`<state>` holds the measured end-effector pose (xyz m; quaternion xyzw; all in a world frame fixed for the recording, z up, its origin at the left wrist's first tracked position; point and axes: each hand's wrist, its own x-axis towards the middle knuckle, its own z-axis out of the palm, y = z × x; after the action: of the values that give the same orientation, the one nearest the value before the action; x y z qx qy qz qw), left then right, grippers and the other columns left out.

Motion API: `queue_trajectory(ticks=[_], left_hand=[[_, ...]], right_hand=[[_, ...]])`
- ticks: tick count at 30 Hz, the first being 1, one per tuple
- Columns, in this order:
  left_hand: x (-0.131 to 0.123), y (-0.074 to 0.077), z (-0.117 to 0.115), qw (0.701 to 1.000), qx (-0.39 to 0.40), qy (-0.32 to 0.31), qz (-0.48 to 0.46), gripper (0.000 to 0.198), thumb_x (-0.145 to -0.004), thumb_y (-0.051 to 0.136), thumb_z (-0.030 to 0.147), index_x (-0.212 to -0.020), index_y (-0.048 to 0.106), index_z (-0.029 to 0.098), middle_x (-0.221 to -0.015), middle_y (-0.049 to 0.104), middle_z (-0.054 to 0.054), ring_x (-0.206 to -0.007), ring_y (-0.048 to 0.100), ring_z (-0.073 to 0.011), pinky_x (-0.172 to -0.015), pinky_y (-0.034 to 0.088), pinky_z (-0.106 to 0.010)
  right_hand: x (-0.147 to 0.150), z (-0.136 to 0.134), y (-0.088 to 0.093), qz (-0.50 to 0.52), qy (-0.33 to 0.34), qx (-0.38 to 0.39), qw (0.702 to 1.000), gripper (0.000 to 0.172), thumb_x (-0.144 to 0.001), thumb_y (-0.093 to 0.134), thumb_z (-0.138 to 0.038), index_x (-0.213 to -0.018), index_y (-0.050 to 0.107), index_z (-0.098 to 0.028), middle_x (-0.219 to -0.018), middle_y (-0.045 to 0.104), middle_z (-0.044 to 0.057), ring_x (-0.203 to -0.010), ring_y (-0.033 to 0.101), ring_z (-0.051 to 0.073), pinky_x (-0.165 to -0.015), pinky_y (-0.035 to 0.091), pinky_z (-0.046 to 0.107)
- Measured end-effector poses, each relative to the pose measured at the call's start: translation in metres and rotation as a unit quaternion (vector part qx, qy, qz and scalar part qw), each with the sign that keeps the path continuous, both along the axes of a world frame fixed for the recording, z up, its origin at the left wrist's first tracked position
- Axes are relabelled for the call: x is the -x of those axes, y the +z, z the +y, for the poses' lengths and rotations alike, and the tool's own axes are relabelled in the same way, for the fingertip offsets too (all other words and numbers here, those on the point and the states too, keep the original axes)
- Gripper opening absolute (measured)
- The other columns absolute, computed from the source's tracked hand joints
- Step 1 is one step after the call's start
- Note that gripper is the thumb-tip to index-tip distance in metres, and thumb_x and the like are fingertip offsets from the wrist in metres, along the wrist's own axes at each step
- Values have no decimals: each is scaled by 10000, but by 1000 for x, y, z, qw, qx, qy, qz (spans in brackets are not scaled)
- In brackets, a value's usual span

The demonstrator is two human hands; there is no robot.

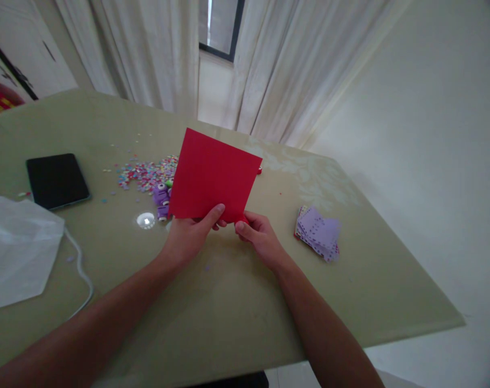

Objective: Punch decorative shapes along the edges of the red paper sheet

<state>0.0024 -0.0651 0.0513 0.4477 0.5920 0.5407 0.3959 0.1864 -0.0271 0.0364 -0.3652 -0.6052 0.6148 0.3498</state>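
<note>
A sheet of red paper [214, 175] is held up above the table, its broad face toward me. My left hand [194, 231] grips its lower edge, thumb in front and the other fingers mostly behind it. At the lower right corner, my right hand [256, 231] is closed in a pinch on a red bit that looks like the paper's bent corner; the fingertips partly hide it. Small purple figures [161, 199] with eyes, one with a green part, stand behind the sheet's left edge. A small red thing [260, 170] peeks out past its right edge.
Colourful paper confetti [147, 173] lies in a heap behind the sheet. Small lilac sheets with punched holes [319, 231] are stacked at the right. A dark-screened tablet or phone [57, 180] and a white face mask [20, 250] with its cord lie left on the greenish table [228, 323].
</note>
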Motion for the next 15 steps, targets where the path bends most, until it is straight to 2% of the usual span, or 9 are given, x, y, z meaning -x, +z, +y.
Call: queue_trajectory(ticks=[4,9,15], left_hand=[[-1,-5,1,1000,-4,-10,0,324,-848,758,528,-679,750,251,-688,788,-42,-655,750,-242,-655,629,-339],[-1,-5,1,1000,-10,-10,-7,328,-854,757,524,-684,750,243,-690,789,-49,-652,747,-239,-651,626,-334],[-2,-2,0,1000,-3,-12,-8,311,-850,764,508,-676,755,250,-677,786,-45,-647,748,-241,-657,628,-340]], right_hand=[[1,1,-2,8,-3,2,1000,531,-804,828,-725,-830,717,-206,-704,472,-15,-653,349,154,-610,296,305],[-1,1,-9,18,1,16,1000,529,-829,817,-719,-862,723,-199,-704,475,-23,-632,324,137,-594,258,296],[0,0,-6,13,2,9,1000,522,-839,810,-712,-854,752,-193,-674,447,-20,-653,372,156,-629,329,306]])
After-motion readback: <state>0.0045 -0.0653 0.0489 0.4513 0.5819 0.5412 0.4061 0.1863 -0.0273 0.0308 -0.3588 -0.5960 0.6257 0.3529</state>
